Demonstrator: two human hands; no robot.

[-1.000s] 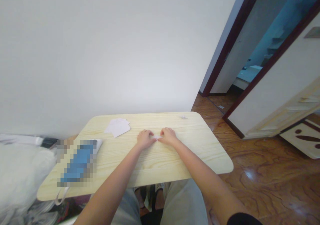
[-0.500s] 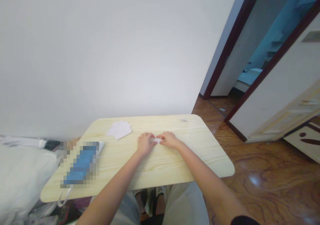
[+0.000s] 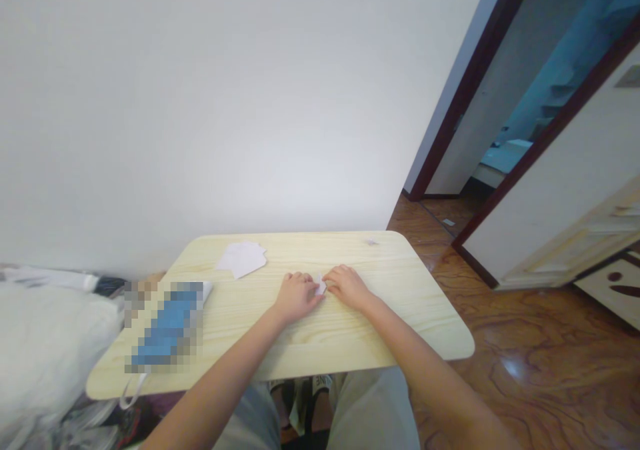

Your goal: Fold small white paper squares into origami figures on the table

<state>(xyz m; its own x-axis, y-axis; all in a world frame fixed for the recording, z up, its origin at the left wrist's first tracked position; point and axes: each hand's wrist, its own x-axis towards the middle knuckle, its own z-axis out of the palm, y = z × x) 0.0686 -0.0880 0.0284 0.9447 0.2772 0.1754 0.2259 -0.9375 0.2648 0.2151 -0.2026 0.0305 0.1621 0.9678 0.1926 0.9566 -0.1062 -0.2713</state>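
Between my two hands, near the middle of the light wood table (image 3: 395,317), is a small folded piece of white paper (image 3: 320,286). My left hand (image 3: 299,297) grips its left side, thumb and fingers closed on it. At the paper's right edge, my right hand (image 3: 349,286) pinches it with curled fingers. The folds are too small to make out clearly. Several loose white paper sheets (image 3: 243,259) lie overlapping at the back left of the table. A tiny pale paper piece (image 3: 371,241) sits near the back right edge.
A blurred-out blue object (image 3: 167,327) with a white strap (image 3: 131,393) lies at the table's left. White bedding (image 3: 55,350) is piled beyond that side. The wall (image 3: 290,103) stands behind the table, and a doorway (image 3: 485,103) opens at the right.
The folded paper has turned from lying flat and wide to pointing upward between my fingers. Both hands have shifted slightly right and nearer, and the view has moved a little.
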